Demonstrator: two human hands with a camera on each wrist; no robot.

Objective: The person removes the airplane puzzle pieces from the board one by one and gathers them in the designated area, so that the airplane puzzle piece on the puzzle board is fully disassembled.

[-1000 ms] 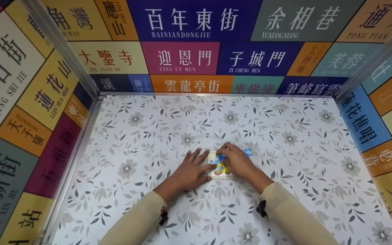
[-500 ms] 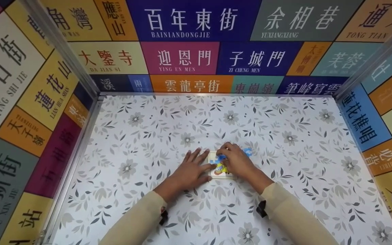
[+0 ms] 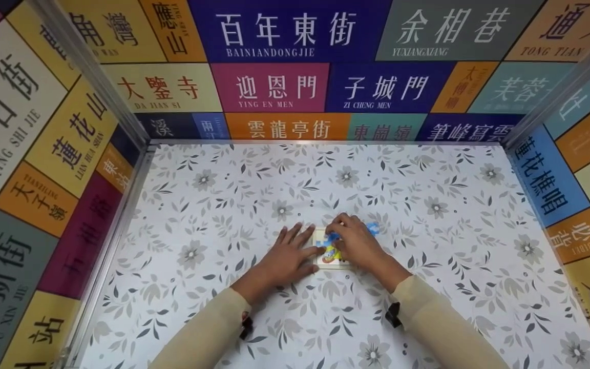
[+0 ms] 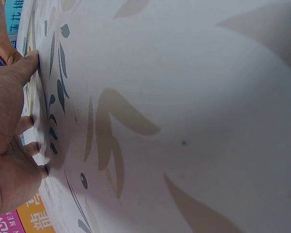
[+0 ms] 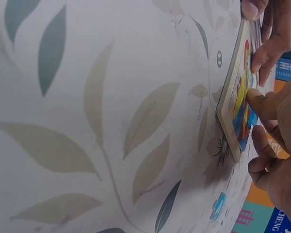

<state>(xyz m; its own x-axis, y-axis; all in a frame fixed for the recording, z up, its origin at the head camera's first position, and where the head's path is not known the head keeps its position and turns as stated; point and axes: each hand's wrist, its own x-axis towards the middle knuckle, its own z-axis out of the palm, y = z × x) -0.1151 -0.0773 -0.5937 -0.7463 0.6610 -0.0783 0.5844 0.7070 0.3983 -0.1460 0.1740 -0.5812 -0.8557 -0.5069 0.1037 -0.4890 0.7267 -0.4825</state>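
Note:
A small wooden jigsaw puzzle board (image 3: 337, 266) with a yellow, blue and red picture lies between my two hands. My left hand (image 3: 283, 260) is spread out at the board's left side, index fingertip over the picture and thumb at the lower left corner. Over the upper part of the board, my right hand (image 3: 360, 243) pinches a blue puzzle piece (image 3: 332, 237) between thumb and fingers. The right wrist view shows the right thumb and fingertips down on the picture, close to the board's frame (image 5: 227, 104). Most of the held piece is hidden by the fingers.
Just beyond the right hand lie loose blue puzzle pieces (image 3: 373, 228), partly covered by it. A white floral sheet (image 3: 233, 179) covers the table. Panels with large printed characters (image 3: 274, 87) wall it at the back and both sides.
Both hands keep almost the same places. The right hand shifts only very slightly over the upper part of the board.

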